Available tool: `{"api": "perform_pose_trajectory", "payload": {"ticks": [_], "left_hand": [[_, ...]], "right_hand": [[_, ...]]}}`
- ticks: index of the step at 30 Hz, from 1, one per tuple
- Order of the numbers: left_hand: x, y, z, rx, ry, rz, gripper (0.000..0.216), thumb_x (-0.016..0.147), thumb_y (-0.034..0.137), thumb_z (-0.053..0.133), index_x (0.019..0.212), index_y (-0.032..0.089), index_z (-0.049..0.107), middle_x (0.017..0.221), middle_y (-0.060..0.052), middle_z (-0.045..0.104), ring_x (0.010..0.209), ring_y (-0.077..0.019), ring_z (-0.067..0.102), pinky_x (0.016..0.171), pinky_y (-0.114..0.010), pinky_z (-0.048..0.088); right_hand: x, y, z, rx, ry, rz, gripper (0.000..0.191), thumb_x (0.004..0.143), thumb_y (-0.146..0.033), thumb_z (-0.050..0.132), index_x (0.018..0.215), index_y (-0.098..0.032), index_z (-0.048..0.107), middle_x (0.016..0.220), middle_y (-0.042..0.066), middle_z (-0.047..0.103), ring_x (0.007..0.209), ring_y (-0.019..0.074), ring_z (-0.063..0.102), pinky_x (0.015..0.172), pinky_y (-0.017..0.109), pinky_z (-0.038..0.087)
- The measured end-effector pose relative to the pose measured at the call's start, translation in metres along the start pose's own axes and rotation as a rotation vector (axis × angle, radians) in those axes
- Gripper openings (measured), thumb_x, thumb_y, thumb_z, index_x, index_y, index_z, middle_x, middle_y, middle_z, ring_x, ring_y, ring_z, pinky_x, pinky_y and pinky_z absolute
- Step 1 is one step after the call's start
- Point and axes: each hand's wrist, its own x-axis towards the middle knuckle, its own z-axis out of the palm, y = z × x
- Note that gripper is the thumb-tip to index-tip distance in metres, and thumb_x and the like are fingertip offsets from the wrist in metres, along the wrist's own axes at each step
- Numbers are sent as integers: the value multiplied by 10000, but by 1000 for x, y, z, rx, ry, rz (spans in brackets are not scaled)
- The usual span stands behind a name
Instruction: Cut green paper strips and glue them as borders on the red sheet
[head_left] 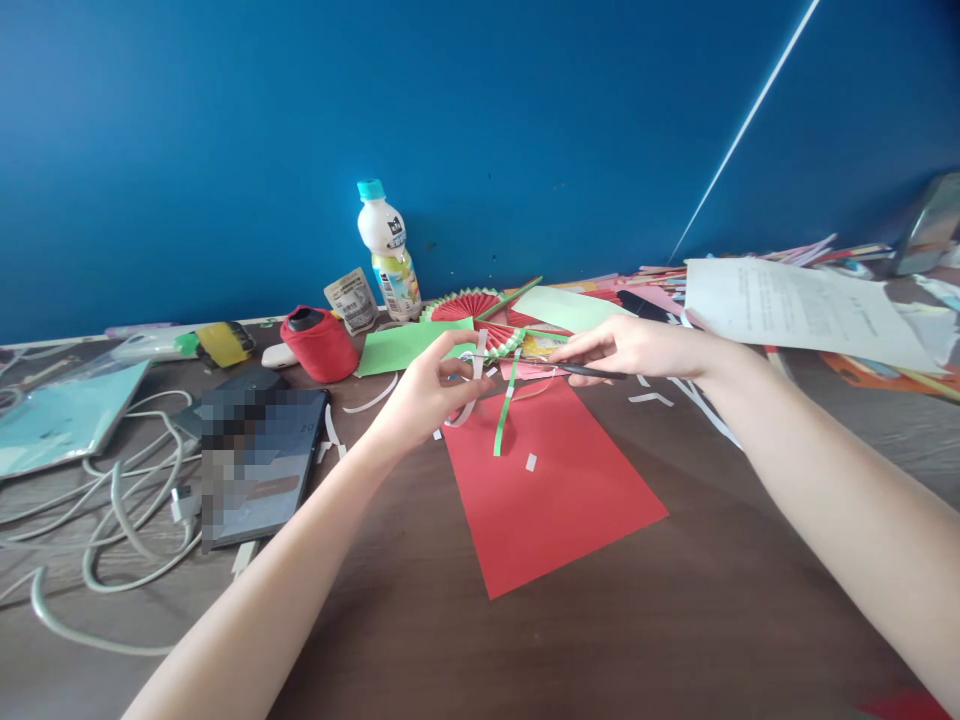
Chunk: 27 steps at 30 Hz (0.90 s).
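Note:
My left hand (435, 388) is closed in a pinch on a narrow white strip (478, 362), which curls down past the fingers. Facing it, my right hand (600, 350) grips a thin dark tool (600, 371) whose slim tip reaches to the white strip; I cannot make out its exact kind. Below both hands a red paper sheet (555, 500) lies flat on the table. On it rest a green paper strip (507, 410) and a small white scrap (531, 462). Just behind the hands is a pleated red paper fan (469, 305) with a green-and-white edge.
Green paper (397, 345), a red thread spool (321, 345) and a bottle (390, 250) stand or lie behind the left hand. At left are a phone-like device (292, 450) and white cables (120, 500). Printed paper (810, 310) lies at right. A blue wall (480, 130) closes the back.

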Motion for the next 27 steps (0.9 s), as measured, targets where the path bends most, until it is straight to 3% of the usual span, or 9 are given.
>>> {"api": "perform_pose_trajectory", "payload": {"ticks": [13, 19, 22, 27], "left_hand": [[-2, -2, 1, 7, 0, 14, 384, 743, 278, 602, 1104, 257, 474, 685, 49, 544, 461, -59, 484, 431, -176, 345], [-1, -3, 3, -13, -65, 16, 567, 723, 263, 602, 1246, 264, 386, 679, 41, 566, 499, -78, 528, 452, -181, 358], [0, -5, -2, 41, 13, 4, 715, 706, 267, 599, 1340, 292, 270, 657, 56, 561, 477, -77, 513, 445, -182, 356], [1, -11, -13, 328, 100, -142, 826, 690, 219, 558, 1399, 262, 138, 580, 84, 536, 428, -78, 459, 445, -190, 348]], "right_hand": [[2, 6, 3, 171, -40, -10, 309, 730, -359, 612, 1027, -322, 692, 1087, 0, 672, 920, 204, 620, 764, 309, 482], [1, 5, 0, 99, 52, 88, 353, 720, -342, 588, 1059, -309, 680, 813, 0, 704, 589, 124, 565, 543, 268, 417], [0, 4, -2, 111, 14, 99, 379, 708, -306, 573, 1073, -284, 674, 718, -6, 675, 507, 101, 508, 517, 269, 397], [0, 9, -3, 111, -56, 89, 375, 708, -267, 552, 1067, -279, 663, 734, 1, 670, 721, 161, 602, 687, 309, 446]]}}
